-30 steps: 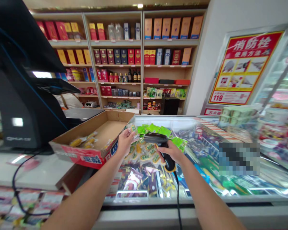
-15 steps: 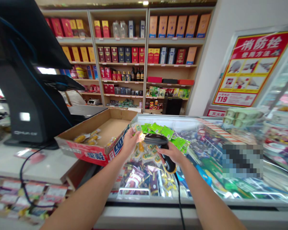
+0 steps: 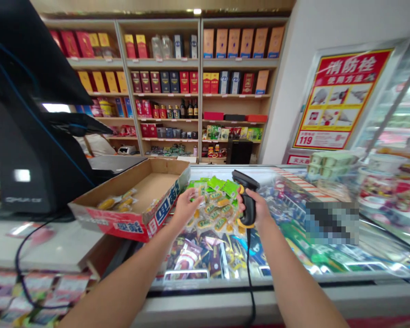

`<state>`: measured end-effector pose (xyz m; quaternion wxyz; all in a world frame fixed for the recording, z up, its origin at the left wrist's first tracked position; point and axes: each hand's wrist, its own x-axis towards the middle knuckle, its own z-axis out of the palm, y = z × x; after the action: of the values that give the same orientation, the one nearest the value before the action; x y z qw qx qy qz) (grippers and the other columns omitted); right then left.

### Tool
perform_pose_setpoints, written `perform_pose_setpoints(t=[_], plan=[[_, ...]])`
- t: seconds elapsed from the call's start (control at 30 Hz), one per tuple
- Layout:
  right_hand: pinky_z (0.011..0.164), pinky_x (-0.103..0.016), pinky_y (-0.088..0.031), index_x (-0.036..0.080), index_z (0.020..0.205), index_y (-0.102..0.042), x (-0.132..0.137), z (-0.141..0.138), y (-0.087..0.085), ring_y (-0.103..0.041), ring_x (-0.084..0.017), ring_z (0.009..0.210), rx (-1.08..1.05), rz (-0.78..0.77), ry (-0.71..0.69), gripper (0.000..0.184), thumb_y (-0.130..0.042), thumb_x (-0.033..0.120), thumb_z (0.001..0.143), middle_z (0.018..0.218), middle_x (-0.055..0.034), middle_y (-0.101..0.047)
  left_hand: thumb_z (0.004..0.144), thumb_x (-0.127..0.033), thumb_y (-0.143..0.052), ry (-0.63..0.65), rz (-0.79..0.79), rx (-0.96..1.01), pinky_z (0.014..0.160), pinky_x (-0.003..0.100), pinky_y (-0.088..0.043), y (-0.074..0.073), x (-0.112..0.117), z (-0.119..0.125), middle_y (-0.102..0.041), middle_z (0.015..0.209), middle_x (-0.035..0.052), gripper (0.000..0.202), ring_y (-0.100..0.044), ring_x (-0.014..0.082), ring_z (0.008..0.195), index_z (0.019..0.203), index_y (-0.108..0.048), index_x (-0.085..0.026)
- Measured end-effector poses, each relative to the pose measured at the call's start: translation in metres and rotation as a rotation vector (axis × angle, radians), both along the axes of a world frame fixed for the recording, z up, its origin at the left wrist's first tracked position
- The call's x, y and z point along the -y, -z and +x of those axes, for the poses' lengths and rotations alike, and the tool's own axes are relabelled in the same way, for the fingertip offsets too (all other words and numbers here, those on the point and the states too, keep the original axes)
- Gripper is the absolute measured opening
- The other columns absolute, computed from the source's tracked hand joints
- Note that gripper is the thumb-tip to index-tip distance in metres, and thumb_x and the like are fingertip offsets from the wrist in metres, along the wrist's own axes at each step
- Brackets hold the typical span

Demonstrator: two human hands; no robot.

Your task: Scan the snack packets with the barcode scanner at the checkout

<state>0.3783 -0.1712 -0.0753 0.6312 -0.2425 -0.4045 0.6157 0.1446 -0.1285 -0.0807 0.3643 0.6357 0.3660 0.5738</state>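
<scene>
Mid-frame, the left hand [image 3: 187, 210] has its fingers [image 3: 193, 199] closed on a small snack packet [image 3: 198, 190], apparently turning it toward the barcode scanner [image 3: 246, 200], whose handle the right hand [image 3: 260, 207] grips firmly. Just left, a cardboard tray [image 3: 123, 225] holds a few packets [image 3: 118, 201].

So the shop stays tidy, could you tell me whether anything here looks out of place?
The cardboard tray looks askew: it sits at an angle and seems to overhang the white counter edge, with its few yellow-wrapped packets bunched along one side.
</scene>
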Motion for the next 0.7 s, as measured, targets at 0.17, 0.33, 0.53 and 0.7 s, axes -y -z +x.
perform_pose_setpoints(t=[0.17,0.33,0.53,0.7], plan=[[0.036,-0.016,-0.044,0.017,0.079,-0.058,-0.009,0.023,0.002,-0.05,-0.007,0.04,-0.206,-0.032,0.179,0.02,-0.065,0.035,0.074,0.057,0.0025,-0.057,0.072,-0.029,-0.063,0.012,0.126,-0.552,0.057,0.023,-0.035,-0.015,0.016,0.031,-0.054,0.059,-0.0022,0.015,-0.049,0.0117,0.057,0.066,-0.056,-0.016],[0.037,-0.017,-0.045,0.018,0.079,-0.056,-0.013,0.031,0.008,-0.049,-0.007,0.041,-0.313,-0.041,0.307,0.021,-0.065,0.036,0.075,0.056,0.0037,-0.056,0.076,-0.027,-0.059,-0.04,0.176,-0.871,0.061,0.025,-0.037,-0.029,0.025,0.075,-0.061,0.069,0.0017,0.011,-0.056,0.0156,0.066,0.08,-0.061,-0.017],[0.038,-0.016,-0.044,0.019,0.08,-0.056,-0.014,0.026,0.008,-0.049,-0.007,0.041,-0.273,-0.017,0.275,0.024,-0.067,0.039,0.073,0.057,0.0042,-0.057,0.077,-0.027,-0.061,-0.145,0.296,-0.908,0.08,0.033,-0.045,-0.024,0.019,0.096,-0.065,0.089,0.0128,0.016,-0.062,0.0266,0.09,0.087,-0.064,-0.015],[0.036,-0.018,-0.044,0.02,0.079,-0.056,-0.012,0.018,0.007,-0.05,-0.008,0.041,-0.234,-0.007,0.223,0.025,-0.069,0.04,0.07,0.057,0.0044,-0.057,0.067,-0.025,-0.071,-0.162,0.325,-0.638,0.085,0.031,-0.045,-0.044,0.011,0.058,-0.063,0.085,0.008,0.01,-0.061,0.0241,0.084,0.073,-0.064,-0.02]])
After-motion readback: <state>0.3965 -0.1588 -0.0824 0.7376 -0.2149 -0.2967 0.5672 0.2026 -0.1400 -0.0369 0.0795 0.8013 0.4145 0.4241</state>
